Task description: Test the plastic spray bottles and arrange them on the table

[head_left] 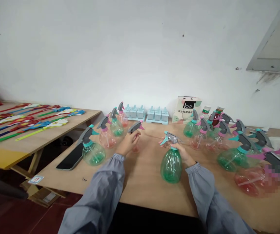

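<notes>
My left hand (128, 143) is closed around the neck of a pink spray bottle (135, 148), whose grey head with a pink nozzle points right; most of its body is hidden behind the hand. To the right, my right hand (184, 155) grips a green spray bottle (171, 166) by the neck below its grey head. That bottle's turquoise nozzle faces left, and it is tilted slightly. Beside my left hand stand another pink spray bottle (107, 139) and a green spray bottle (93, 154) with some green at its base.
Several more spray bottles, among them a green one (231, 159), crowd the table's right side. Light blue popsicle moulds (157, 115) and a paper bag (186, 110) stand by the wall. A phone (70, 158) lies at left. Another table (42, 135) holds colourful hand-shaped sticks.
</notes>
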Motion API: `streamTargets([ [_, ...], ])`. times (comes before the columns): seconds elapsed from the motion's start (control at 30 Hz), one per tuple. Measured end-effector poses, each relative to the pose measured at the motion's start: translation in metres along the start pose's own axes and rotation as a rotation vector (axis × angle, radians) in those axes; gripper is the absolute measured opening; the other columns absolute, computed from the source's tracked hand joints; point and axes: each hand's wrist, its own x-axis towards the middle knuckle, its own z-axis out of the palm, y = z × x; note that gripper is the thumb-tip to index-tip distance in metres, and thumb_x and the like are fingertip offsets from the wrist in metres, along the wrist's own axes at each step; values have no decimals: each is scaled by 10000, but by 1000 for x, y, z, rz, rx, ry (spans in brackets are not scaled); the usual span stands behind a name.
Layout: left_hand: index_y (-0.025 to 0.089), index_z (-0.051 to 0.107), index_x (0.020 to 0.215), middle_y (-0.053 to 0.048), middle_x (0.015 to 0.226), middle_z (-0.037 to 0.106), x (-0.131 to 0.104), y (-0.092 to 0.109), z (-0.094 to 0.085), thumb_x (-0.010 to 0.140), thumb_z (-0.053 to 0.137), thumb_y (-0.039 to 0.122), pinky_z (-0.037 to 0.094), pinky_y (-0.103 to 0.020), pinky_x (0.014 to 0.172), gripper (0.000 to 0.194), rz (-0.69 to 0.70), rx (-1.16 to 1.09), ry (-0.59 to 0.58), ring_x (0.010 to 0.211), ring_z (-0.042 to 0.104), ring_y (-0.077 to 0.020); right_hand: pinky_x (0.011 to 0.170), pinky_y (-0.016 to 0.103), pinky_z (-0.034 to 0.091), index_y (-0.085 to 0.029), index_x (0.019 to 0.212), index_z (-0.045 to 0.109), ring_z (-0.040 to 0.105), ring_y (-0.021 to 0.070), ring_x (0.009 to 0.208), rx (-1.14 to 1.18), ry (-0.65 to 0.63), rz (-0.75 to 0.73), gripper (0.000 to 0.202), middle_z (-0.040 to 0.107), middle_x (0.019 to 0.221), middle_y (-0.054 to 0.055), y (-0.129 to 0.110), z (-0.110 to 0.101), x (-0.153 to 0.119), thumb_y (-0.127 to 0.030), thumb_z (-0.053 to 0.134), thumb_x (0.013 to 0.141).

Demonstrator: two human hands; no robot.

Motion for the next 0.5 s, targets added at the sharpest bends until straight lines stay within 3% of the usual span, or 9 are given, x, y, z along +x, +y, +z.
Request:
streamTargets([
  [0.2,256,590,1249,-107,1112,509,-40,29,-4,902,541,371,523,-351,790,368,-29,188,-18,892,601,-213,922,386,478,-235,1016,676,662,235,987,23,21,-31,299,738,935,55,4,-3,-2,-367,580,766],
  [0.3,230,574,1270,-129,1169,480,-47,34,3,894,558,363,525,-372,838,399,29,203,-14,965,602,-231,915,381,480,-237,952,675,656,233,981,-32,56,-26,257,730,862,44,2,-2,-2,-385,568,771],
  [0.5,218,534,1295,-138,1228,475,-50,32,10,892,550,335,495,-411,957,420,39,129,13,1129,560,-263,899,389,479,-228,752,641,647,250,951,-183,166,-182,234,711,796,48,-6,3,0,-449,564,763],
])
